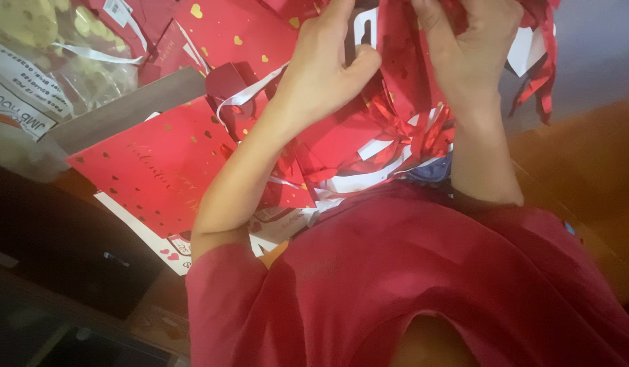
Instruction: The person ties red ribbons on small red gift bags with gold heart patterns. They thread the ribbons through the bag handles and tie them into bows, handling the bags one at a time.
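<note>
Hands: left hand (328, 64) and right hand (471, 47) are both closed on a red foil gift bag (396, 81) held up before the chest.
Gift bag: crumpled between the two hands, with shiny red ribbon curls (409, 132) hanging just beneath them.
Packages: flat red bags with gold hearts (158, 170) lie left of the forearm; a clear plastic packet with a white label (49, 61) sits top left.
Surface: brown bench (579, 177), dark underneath at left.
Clothing: red sleeves (423, 272).
</note>
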